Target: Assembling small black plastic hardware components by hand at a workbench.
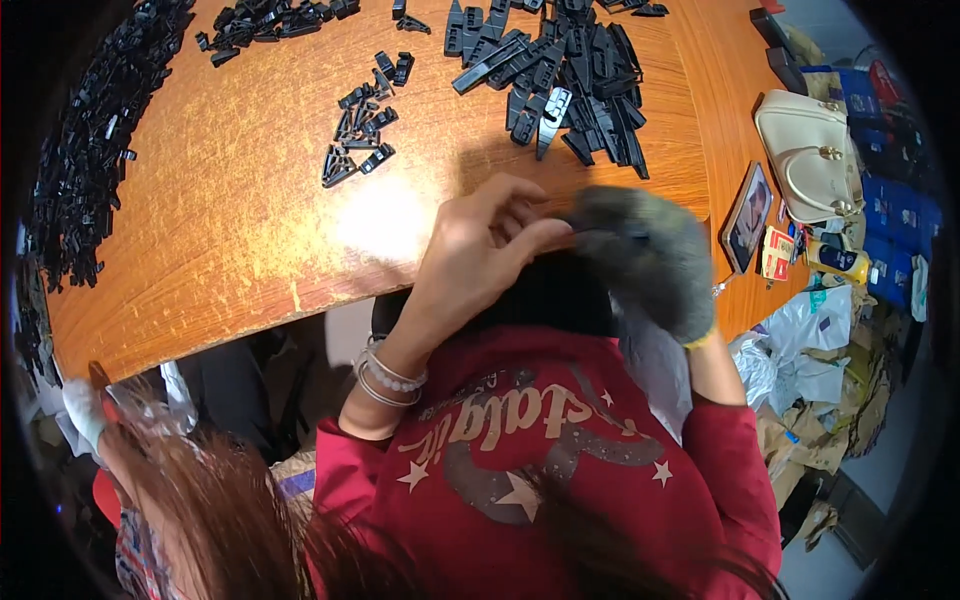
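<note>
Just over the table's front edge, my bare left hand has its fingers curled and its thumb stretched toward my right hand. My right hand, in a grey work glove with a yellow cuff, is closed and somewhat blurred. The two hands meet, and a dark bit shows between them, too hidden to name. Beyond them lies a pile of long black plastic parts, with a pale-marked part at its near side. A loose group of small black plastic pieces lies further left.
A large heap of small black pieces covers the left of the wooden table. More black parts lie at the far edge. On the right are a cream handbag, a framed picture and a yellow bottle. Another person's gloved hand is at lower left.
</note>
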### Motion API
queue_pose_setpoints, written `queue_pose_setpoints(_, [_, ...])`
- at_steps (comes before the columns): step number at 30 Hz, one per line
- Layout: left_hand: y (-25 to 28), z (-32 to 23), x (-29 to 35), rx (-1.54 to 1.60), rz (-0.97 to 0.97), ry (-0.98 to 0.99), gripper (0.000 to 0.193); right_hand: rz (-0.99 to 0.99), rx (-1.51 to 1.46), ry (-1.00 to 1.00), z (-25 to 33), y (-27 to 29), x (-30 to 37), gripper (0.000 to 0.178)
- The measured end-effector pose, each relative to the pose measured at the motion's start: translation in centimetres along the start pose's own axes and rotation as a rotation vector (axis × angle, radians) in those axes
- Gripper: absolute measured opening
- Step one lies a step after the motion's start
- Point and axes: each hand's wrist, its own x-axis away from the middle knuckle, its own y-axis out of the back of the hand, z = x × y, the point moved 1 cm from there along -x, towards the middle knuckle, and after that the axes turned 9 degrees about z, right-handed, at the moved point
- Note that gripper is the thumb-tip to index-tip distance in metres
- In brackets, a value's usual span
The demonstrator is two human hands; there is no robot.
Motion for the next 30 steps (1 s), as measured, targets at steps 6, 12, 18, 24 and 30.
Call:
queue_pose_setpoints(6, [4.5,-2.3,-2.6,-0.734,-0.225,-0.334,0.010,-0.664,0.156,-0.563,-11.4,7.2,17.1,0.026])
queue_pose_setpoints(12, [6.6,-2.6,-7.6,-1.166,-0.233,-0.264,0.024,0.366,0.021,-1.308,-11.1,9.2,24.7,0.029])
queue_pose_setpoints(18, [5.9,-3.8,-7.3,-1.164,-0.267,-0.255,0.021,0.005,0.410,-0.677,-7.0,8.3,13.1,0.026])
queue_pose_setpoints(24, [1.1,-3.3,-0.6,-0.532,-0.189,-0.197,0.023,-0.040,-0.292,-0.003,0.8,-0.5,-0.3,0.064])
queue_pose_setpoints(30, [1.9,-3.7,1.4,-0.204,-0.035,0.077,0.015,-0.035,-0.359,0.221,1.2,-4.2,-2.8,0.054])
